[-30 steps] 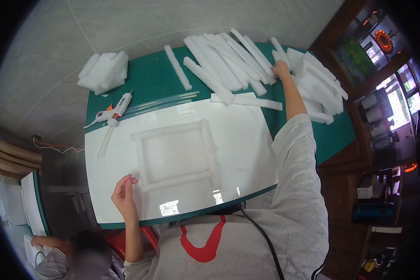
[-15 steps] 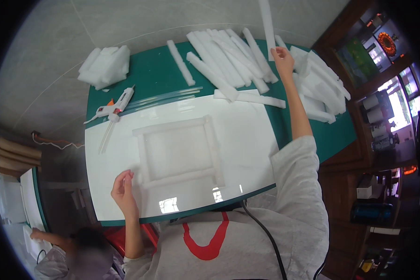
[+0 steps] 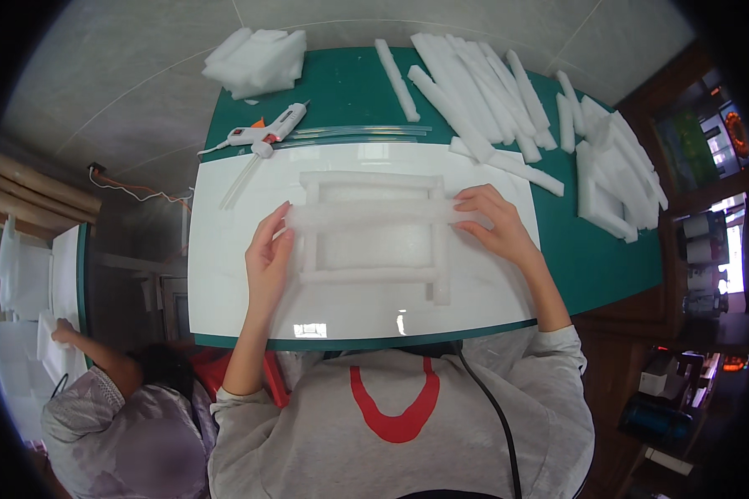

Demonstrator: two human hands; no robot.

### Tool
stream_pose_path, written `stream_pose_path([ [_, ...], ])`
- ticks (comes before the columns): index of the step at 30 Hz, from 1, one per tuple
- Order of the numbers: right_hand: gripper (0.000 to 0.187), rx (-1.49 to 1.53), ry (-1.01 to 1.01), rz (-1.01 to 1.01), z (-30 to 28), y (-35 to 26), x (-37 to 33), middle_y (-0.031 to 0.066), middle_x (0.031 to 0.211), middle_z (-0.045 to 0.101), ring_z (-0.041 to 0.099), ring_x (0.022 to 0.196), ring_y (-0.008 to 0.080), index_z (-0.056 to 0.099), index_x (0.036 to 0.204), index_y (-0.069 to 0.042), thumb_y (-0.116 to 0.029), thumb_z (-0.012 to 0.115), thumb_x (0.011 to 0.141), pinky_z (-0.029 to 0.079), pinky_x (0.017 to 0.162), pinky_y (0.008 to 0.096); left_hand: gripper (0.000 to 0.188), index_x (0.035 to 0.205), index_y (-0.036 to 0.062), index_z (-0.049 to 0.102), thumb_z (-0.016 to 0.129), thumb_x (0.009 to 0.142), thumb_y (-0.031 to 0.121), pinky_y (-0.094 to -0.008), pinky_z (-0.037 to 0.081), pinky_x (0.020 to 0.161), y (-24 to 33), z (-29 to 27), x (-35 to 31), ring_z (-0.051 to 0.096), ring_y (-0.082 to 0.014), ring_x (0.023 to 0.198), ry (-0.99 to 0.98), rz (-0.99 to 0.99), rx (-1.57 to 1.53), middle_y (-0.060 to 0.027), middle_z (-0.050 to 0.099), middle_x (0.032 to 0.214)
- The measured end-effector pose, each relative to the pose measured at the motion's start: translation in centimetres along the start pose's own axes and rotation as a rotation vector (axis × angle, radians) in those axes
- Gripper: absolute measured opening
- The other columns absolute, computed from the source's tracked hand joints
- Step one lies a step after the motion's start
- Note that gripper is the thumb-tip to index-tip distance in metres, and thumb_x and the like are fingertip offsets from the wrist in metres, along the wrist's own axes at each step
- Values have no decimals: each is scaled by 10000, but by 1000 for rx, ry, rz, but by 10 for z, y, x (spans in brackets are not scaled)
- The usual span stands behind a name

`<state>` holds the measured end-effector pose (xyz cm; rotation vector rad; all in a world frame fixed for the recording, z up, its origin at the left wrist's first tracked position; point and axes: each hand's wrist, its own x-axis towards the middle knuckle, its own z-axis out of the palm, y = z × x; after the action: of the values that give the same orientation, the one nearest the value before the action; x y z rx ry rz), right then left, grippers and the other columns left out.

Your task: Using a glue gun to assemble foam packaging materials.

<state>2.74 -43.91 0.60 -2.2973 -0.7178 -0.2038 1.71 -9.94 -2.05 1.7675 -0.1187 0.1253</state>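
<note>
A white foam strip [image 3: 366, 214] stretches sideways between my two hands, above a rectangular white foam frame [image 3: 374, 274]. My left hand [image 3: 268, 245] grips the strip's left end between thumb and fingers. At the other end, my right hand [image 3: 491, 223] pinches it the same way. The frame rests on a glossy white board [image 3: 225, 299], and one of its side strips juts past the near corner. Whether the held strip touches the frame I cannot tell.
A white glue gun [image 3: 266, 133] lies at the board's far left beside clear glue sticks [image 3: 358, 131]. Loose foam strips [image 3: 474, 83] and stacked foam pieces [image 3: 258, 62] line the green table's [image 3: 341, 75] back. More foam frames [image 3: 620, 175] stand right. At left, another person [image 3: 125, 407] handles white foam.
My right hand has brought a foam strip from the back right down over the frame. My left hand has moved up and taken its other end. The view has shifted.
</note>
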Motion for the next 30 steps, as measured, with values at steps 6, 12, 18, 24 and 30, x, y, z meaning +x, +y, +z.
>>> stream_pose_path([
  [6, 271, 120, 56, 90, -7, 1, -7, 93, 985, 602, 559, 937, 248, 606, 945, -37, -17, 679, 685, 439, 831, 300, 396, 1256, 30, 460, 489, 861, 48, -239, 376, 889, -5, 1, 2, 472, -163, 1065, -19, -40, 11, -98, 464, 1255],
  [12, 222, 245, 788, 311, -25, 48, -6, 59, 940, 617, 576, 855, 156, 612, 923, -32, -28, 663, 707, 451, 732, 287, 474, 1339, 62, 347, 469, 885, 122, -322, 376, 929, -3, 3, -1, 461, -217, 1153, 20, 10, -63, -125, 427, 1311],
  [18, 172, -269, 893, 405, -85, 162, 7, 96, 840, 621, 563, 713, 203, 625, 864, -43, -132, 664, 722, 443, 658, 291, 433, 1303, 55, 396, 468, 889, 158, -327, 384, 918, -3, 6, -9, 476, -214, 1124, 26, -33, -27, -124, 459, 1276],
  [24, 243, -818, 874, 307, -146, 290, 28, 213, 834, 604, 563, 796, 393, 579, 931, 19, -120, 537, 737, 448, 732, 434, 410, 1276, 44, 419, 467, 885, 157, -324, 392, 901, 3, 0, -17, 482, -206, 1105, 96, -61, -11, -124, 479, 1245],
  [30, 312, -706, 655, 879, -176, 376, 15, 278, 877, 596, 578, 857, 421, 538, 923, 77, -134, 522, 693, 439, 816, 466, 376, 1238, 17, 438, 463, 878, 121, -313, 400, 884, 3, -8, -27, 487, -195, 1074, 227, -91, -17, -122, 500, 1194],
])
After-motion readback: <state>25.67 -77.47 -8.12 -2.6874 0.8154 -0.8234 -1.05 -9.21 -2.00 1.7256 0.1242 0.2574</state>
